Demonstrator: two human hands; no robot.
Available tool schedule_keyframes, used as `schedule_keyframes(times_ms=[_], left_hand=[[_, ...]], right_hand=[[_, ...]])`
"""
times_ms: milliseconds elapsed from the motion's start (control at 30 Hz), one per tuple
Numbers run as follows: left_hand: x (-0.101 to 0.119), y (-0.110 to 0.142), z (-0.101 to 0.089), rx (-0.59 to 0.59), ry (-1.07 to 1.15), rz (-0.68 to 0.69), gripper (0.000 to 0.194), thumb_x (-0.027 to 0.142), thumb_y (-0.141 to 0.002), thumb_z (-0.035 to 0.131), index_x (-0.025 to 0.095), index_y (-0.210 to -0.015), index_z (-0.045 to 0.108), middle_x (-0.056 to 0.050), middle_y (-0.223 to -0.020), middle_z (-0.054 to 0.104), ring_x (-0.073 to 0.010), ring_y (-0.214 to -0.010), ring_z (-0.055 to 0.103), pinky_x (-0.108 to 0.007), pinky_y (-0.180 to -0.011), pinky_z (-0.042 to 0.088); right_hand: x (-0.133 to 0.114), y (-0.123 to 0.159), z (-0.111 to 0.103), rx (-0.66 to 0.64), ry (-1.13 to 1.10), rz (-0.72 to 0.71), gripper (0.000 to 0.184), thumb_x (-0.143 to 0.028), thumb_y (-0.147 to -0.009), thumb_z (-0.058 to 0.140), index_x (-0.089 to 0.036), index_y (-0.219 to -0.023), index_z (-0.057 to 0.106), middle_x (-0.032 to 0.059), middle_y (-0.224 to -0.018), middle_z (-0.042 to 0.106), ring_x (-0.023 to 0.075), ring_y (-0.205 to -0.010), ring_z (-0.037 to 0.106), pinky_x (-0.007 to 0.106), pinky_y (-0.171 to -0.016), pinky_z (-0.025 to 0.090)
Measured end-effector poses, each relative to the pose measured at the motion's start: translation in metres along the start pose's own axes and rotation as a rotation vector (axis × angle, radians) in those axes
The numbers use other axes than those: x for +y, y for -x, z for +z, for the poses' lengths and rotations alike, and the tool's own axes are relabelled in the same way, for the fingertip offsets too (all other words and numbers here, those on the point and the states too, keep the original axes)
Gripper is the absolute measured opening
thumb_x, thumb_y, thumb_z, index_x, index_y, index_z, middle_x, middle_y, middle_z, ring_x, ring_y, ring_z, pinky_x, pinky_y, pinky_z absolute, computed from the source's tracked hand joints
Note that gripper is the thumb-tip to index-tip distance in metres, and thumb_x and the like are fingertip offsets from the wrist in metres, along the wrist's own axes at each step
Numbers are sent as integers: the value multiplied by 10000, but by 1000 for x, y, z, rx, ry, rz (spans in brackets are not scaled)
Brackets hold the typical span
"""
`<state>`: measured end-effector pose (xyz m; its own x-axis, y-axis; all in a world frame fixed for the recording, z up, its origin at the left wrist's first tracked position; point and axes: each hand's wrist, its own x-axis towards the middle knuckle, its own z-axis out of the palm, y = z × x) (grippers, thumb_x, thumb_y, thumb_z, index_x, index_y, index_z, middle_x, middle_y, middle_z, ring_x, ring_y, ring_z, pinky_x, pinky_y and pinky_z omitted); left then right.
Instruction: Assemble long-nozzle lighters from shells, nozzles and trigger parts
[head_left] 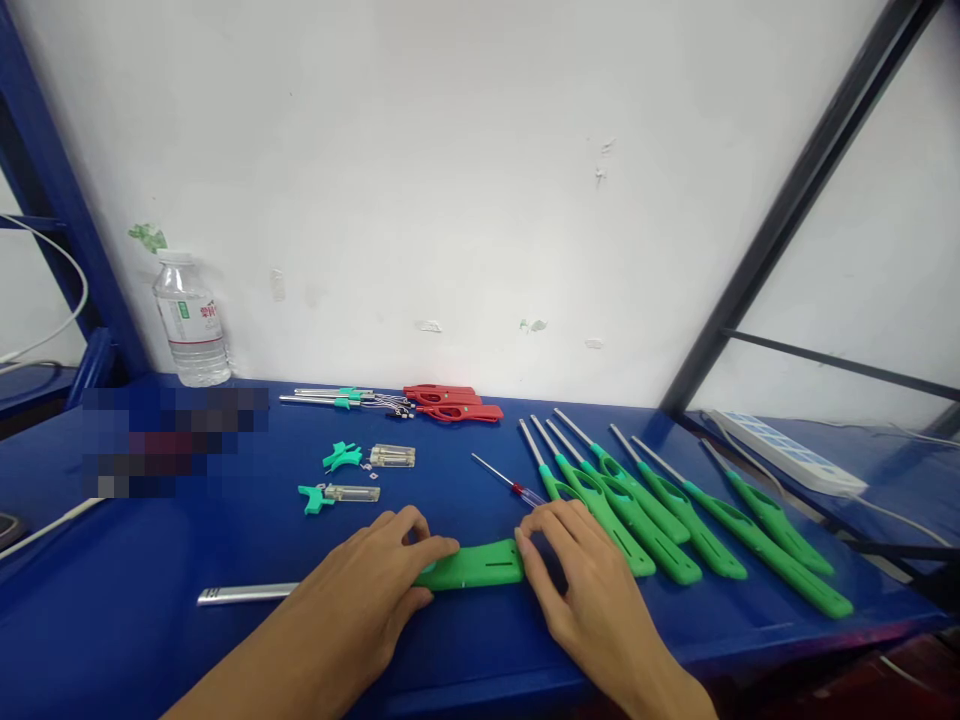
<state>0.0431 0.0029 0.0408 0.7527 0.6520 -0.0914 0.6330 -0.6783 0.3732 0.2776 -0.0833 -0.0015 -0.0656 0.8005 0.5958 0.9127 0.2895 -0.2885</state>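
A green lighter (480, 565) lies lengthwise across the front of the blue bench (97, 620), between the person's two hands. The left hand (375, 575) holds it around the middle, thumb and fingers closed on the handle. The right hand (589, 575) is curved with its fingertips at the far end of the handle; whether they grip or only steady it cannot be told from this angle.

As far as can be judged, much is done. A row of green lighters (675, 562) lies slanted to the right, each looking whole with its tube in place. The held one seems close to that state. What appears left are the loose pieces: two teal triggers (315, 499) and two clear fuel tanks (352, 494) beyond the hands, and, near the wall, red handles (480, 412) beside silver tubes (322, 400) with wires. A screwdriver (517, 489) lies near the right hand.

The held lighter's handle is smooth, bright green, with a dark slot near its end. Its silver tip (247, 594) points left past the left arm, which covers the stretch between.
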Motion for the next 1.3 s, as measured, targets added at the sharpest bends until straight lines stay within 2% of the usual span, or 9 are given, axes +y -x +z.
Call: schedule_keyframes(times_ms=[267, 667, 967, 1133, 1300], left_hand=[[1, 2, -2, 1, 6, 2, 545, 54, -975, 515, 334, -1425, 641, -85, -1342, 610, -314, -1184, 648, -540, -1035, 533], [-4, 0, 3, 20, 16, 19, 539, 64, -983, 506, 336, -1431, 630, -83, -1350, 606, -305, -1192, 642, -529, -1042, 524], [-3, 3, 3, 29, 25, 19, 518, 87, -981, 510, 343, -1412, 644, -77, -1345, 612, -316, -1204, 637, -532, -1043, 524], [-3, 2, 3, 32, 22, 18, 506, 89, -992, 506, 347, -1406, 642, -72, -1336, 611, -313, -1194, 636, -538, -1041, 520], [0, 1, 1, 24, 30, 8, 489, 85, -999, 513, 337, -1396, 646, -73, -1342, 608, -305, -1208, 628, -536, -1057, 511]], right_hand=[[0, 1, 0, 18, -17, 15, 105, -176, -1073, 498, -259, -1031, 546, 18, -1013, 655, 232, -916, 606, 420, -921, 423], [-1, 0, -4, 121, 24, -5, 126, -170, -1078, 452, -256, -1012, 515, 5, -900, 622, 212, -816, 602, 386, -823, 455], [5, 2, -2, 192, -13, -51, 95, -190, -1096, 528, -262, -1058, 578, 9, -919, 679, 204, -833, 658, 340, -786, 492], [9, 4, -1, 183, -50, -54, 131, -154, -1081, 562, -276, -1100, 607, -7, -976, 712, 184, -893, 686, 306, -830, 502], [8, 3, 1, 141, -82, -15, 96, -189, -1096, 543, -270, -1067, 586, -8, -958, 671, 179, -874, 654, 304, -802, 485]])
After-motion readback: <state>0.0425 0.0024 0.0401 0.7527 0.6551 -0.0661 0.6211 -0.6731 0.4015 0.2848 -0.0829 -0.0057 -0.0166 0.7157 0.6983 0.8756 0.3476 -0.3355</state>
